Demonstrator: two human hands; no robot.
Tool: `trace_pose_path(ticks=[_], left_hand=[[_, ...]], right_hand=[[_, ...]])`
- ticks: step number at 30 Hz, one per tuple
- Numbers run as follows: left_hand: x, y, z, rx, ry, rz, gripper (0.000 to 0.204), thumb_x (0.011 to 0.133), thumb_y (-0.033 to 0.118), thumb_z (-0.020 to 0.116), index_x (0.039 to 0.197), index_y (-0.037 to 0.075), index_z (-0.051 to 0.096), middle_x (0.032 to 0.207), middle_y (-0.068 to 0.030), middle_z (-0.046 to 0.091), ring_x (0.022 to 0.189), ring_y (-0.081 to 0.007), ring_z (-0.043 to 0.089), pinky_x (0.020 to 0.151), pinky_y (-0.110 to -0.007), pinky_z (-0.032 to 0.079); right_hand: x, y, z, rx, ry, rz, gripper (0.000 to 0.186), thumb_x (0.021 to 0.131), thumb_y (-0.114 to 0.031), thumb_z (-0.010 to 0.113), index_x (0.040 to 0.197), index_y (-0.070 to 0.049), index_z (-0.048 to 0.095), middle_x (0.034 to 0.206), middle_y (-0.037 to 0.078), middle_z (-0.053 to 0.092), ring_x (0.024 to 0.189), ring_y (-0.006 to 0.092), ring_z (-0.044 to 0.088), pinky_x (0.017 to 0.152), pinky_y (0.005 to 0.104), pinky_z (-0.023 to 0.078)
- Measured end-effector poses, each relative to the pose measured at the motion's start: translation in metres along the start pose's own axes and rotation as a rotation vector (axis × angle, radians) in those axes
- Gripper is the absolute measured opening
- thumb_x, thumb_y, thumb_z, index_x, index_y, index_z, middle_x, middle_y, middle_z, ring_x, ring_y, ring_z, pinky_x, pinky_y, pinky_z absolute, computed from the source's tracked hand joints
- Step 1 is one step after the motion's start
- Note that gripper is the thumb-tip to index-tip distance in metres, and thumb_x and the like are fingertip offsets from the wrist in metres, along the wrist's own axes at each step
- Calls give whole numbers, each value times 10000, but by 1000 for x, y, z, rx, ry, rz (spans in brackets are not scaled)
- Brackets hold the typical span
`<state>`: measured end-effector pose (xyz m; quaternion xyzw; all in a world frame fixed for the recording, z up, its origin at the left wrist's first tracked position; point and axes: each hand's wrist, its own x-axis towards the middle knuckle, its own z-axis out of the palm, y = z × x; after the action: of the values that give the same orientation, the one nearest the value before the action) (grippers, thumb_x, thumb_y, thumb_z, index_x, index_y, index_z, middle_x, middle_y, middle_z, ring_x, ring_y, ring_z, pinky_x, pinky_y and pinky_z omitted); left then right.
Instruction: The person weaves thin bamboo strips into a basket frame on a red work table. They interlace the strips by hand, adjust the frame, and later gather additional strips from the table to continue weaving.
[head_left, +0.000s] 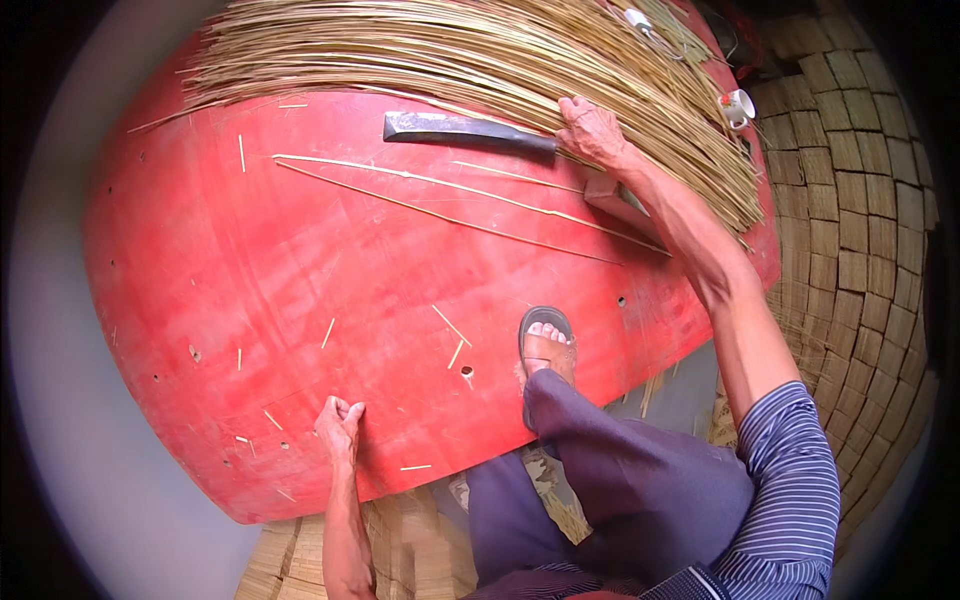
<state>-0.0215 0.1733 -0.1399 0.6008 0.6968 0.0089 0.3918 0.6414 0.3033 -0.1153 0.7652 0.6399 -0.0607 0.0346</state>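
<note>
My left hand [339,428] is closed low over the near left part of a red board [250,270], thumb pressed to the curled fingers. Whatever it may pinch is too thin or hidden to see. At the far side, my right hand [592,132] closes at the near edge of a large bundle of thin bamboo strips [420,50], its fingertips among them. A knife [450,129] with a broad dark blade lies just left of that hand, its black handle reaching close to the fingers. Two long loose strips [410,176] lie nearer on the board, their left ends meeting.
A wooden block [620,205] sits under my right forearm. My sandalled foot [548,345] rests on the board among small strip scraps [450,322] and a hole [467,371]. A white mug [737,108] stands at the right edge, beside stacked wooden-looking blocks [855,180].
</note>
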Motion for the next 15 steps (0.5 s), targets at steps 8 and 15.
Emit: trace_pose_path(ticks=[8, 15], left_hand=[[15, 24, -14, 110, -43, -116, 411, 764, 294, 846, 634, 17, 572, 545, -82, 536, 527, -165, 460, 534, -370, 410], [16, 13, -12, 78, -43, -112, 455, 781, 376, 827, 630, 17, 592, 538, -122, 535, 506, -195, 456, 530, -406, 399]], right_hand=[[20, 15, 18, -38, 18, -70, 141, 815, -111, 577, 924, -37, 523, 921, 237, 583, 799, 462, 614, 664, 568, 479], [30, 24, 4, -51, 160, -158, 47, 747, -110, 592, 754, -65, 583, 767, 178, 609, 738, 405, 634, 610, 519, 491]])
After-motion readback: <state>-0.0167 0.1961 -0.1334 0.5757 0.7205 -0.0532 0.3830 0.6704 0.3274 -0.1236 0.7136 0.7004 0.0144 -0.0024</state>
